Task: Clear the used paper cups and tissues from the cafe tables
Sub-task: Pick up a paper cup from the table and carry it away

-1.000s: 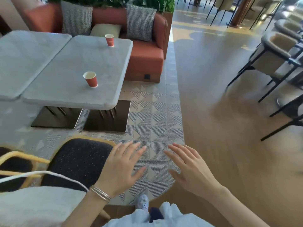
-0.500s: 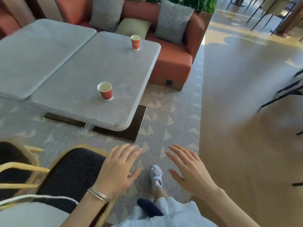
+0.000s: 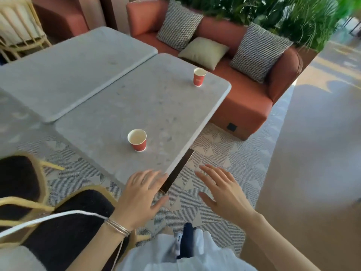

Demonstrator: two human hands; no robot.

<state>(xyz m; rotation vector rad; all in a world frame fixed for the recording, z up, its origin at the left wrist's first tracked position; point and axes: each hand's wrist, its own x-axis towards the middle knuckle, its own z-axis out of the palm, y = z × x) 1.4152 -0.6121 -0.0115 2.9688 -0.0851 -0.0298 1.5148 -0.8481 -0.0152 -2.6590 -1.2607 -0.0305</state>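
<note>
Upright, near cup (image 3: 137,140) and far cup (image 3: 199,77) on table (image 3: 156,106), contents unclear, left hand (image 3: 139,196), right hand (image 3: 224,196), fingers spread.

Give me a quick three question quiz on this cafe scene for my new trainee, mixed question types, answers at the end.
1. True or false: the left hand and the right hand both hold nothing.
2. How many red paper cups stand on the grey table? A one, B two, C four.
3. Fill in: the far cup stands by the table edge nearest the orange ____.
Key: 1 true. 2 B, the near cup and the far cup. 3 sofa.
</note>
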